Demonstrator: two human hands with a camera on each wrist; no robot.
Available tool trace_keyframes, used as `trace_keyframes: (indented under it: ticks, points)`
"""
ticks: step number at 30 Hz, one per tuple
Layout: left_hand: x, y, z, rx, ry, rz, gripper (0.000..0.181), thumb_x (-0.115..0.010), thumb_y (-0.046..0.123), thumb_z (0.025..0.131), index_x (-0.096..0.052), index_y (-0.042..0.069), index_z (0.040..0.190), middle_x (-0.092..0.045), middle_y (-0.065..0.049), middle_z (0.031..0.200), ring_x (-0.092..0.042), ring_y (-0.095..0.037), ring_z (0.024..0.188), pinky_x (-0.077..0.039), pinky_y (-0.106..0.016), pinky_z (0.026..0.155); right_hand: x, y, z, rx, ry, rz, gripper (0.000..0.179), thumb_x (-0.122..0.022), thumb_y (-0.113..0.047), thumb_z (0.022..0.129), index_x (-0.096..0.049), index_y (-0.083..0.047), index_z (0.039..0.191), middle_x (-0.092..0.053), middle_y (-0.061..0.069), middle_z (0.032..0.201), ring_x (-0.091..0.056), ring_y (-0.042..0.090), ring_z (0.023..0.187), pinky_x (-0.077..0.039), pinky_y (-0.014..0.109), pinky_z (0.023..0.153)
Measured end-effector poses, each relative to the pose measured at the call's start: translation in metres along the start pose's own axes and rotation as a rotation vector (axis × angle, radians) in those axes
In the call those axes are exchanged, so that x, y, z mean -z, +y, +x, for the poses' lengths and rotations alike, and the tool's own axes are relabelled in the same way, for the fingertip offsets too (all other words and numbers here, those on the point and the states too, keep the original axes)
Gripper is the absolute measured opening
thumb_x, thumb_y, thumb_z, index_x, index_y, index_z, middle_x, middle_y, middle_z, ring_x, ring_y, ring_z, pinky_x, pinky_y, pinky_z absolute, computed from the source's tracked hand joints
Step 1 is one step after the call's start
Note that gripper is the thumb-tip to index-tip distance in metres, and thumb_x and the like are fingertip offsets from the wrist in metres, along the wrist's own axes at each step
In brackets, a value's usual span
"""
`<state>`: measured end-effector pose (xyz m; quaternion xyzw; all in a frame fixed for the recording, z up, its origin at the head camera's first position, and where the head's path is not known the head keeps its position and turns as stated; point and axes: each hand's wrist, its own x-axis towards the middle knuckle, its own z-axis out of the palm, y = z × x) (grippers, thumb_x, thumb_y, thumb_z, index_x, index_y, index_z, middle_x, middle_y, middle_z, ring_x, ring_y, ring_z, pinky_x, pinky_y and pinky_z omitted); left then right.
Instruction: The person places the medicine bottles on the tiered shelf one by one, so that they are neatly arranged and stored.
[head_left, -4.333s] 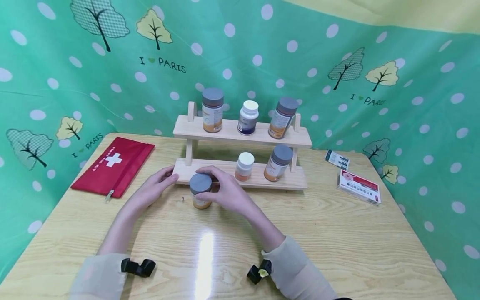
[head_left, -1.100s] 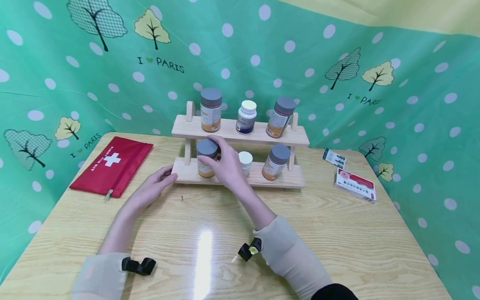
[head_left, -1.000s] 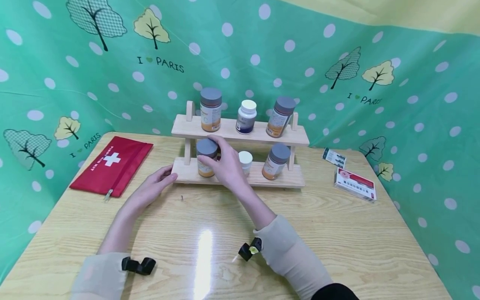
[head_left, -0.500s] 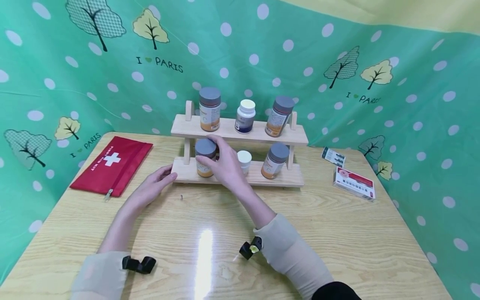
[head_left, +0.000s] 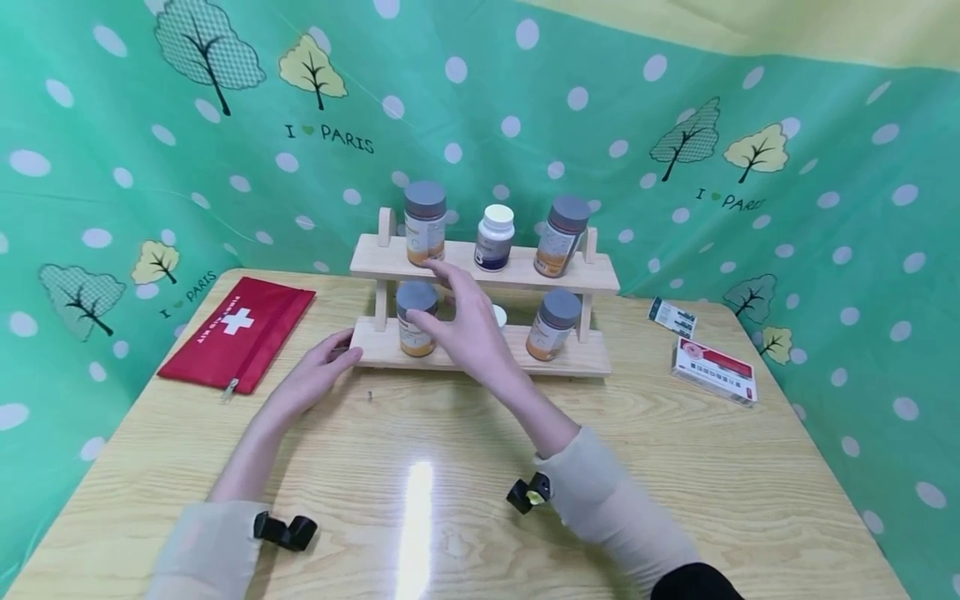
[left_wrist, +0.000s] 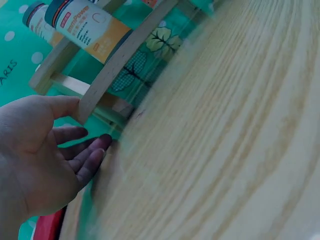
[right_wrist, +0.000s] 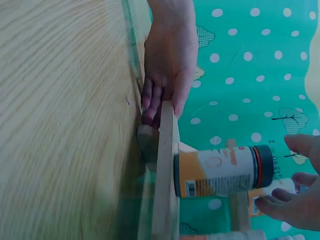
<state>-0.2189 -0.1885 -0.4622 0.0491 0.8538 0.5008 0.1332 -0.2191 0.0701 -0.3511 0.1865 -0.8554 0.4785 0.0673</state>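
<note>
A two-tier wooden shelf stands at the back of the table. My left hand pinches the left end of its lower board, thumb on top and fingers below, as the left wrist view shows. Upright on that board's left part is a grey-capped supplement bottle with a white and orange label. My right hand is beside it, thumb and fingers spread; the right wrist view shows a gap between this hand and the cap. Behind the right hand, a small white-capped bottle is mostly hidden. Another grey-capped bottle is on the right.
The upper board carries two grey-capped bottles, left and right, with a white-capped bottle between them. A red first aid pouch lies at left. At right lie a medicine box and a small blister pack.
The grey-capped bottle, held in front of the shelf earlier, now stands on the lower board. My right hand has let go and drawn slightly right. My left hand stays on the shelf.
</note>
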Motion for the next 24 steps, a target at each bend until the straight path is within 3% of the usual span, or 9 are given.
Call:
trace_keyframes:
  ticks: [6, 12, 20, 24]
  points:
    - [0.009, 0.005, 0.0, -0.058, 0.035, 0.121, 0.071, -0.05, 0.042, 0.108, -0.023, 0.006, 0.164, -0.032, -0.025, 0.164, -0.049, -0.047, 0.14, -0.048, -0.062, 0.109, 0.03, 0.011, -0.004, 0.161, 0.077, 0.03, 0.055, -0.076, -0.012, 0.093, -0.056, -0.007, 0.144, -0.059, 0.01, 0.146, -0.057, 0.026, 0.136, -0.051, 0.031, 0.112]
    - [0.031, 0.02, -0.007, -0.153, 0.106, 0.309, 0.064, -0.055, 0.027, 0.106, -0.03, 0.002, 0.16, -0.038, -0.027, 0.159, -0.059, -0.046, 0.129, -0.053, -0.062, 0.103, 0.069, 0.029, -0.009, 0.331, 0.164, -0.014, 0.041, -0.073, -0.002, 0.093, -0.064, 0.0, 0.133, -0.066, 0.014, 0.134, -0.064, 0.028, 0.124, -0.056, 0.033, 0.106]
    - [0.059, 0.04, -0.017, -0.193, 0.17, 0.597, 0.059, -0.06, 0.022, 0.103, -0.04, 0.005, 0.157, -0.049, -0.026, 0.151, -0.052, -0.047, 0.133, -0.047, -0.068, 0.107, 0.129, 0.058, -0.017, 0.328, 0.254, -0.21, 0.032, -0.072, -0.003, 0.094, -0.07, -0.005, 0.126, -0.071, 0.011, 0.127, -0.067, 0.024, 0.117, -0.057, 0.039, 0.103]
    - [0.067, 0.04, -0.022, -0.235, 0.204, 0.745, 0.057, -0.064, 0.021, 0.101, -0.046, 0.004, 0.153, -0.05, -0.029, 0.149, -0.047, -0.051, 0.137, -0.04, -0.071, 0.111, 0.157, 0.08, -0.02, 0.332, 0.309, -0.328, 0.029, -0.072, -0.004, 0.094, -0.072, -0.004, 0.123, -0.072, 0.012, 0.124, -0.067, 0.027, 0.115, -0.056, 0.03, 0.102]
